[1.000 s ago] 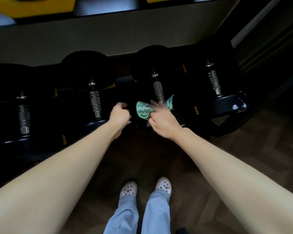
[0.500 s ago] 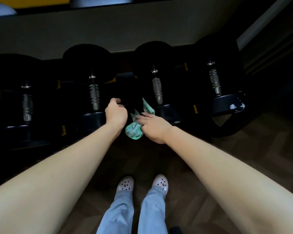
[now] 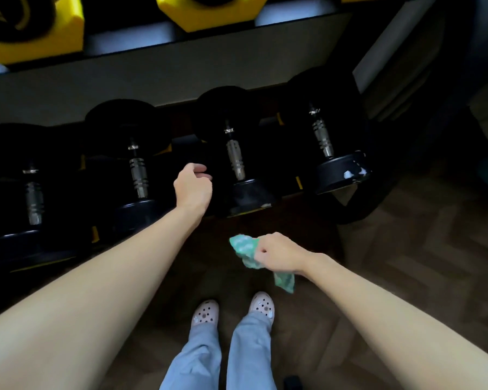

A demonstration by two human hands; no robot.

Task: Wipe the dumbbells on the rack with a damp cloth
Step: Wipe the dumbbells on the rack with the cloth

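Note:
Several black dumbbells with steel handles lie side by side on a low dark rack (image 3: 299, 181). The one nearest my hands (image 3: 235, 161) sits in the middle, with another (image 3: 137, 175) to its left and another (image 3: 323, 139) to its right. My right hand (image 3: 279, 253) grips a crumpled green patterned cloth (image 3: 245, 247) over the floor, away from the rack. My left hand (image 3: 193, 187) rests with curled fingers at the rack between two dumbbells; what it touches is too dark to tell.
A higher shelf at the top holds yellow-edged weights (image 3: 34, 29). A dark wood floor (image 3: 406, 263) spreads below, with my feet in pale clogs (image 3: 233, 309). The right dumbbell's near head (image 3: 343, 173) shows white scuffs.
My right hand has pulled the cloth down and back from the middle dumbbell toward me. The left hand stays at the rack. The view has tilted up, showing the upper shelf.

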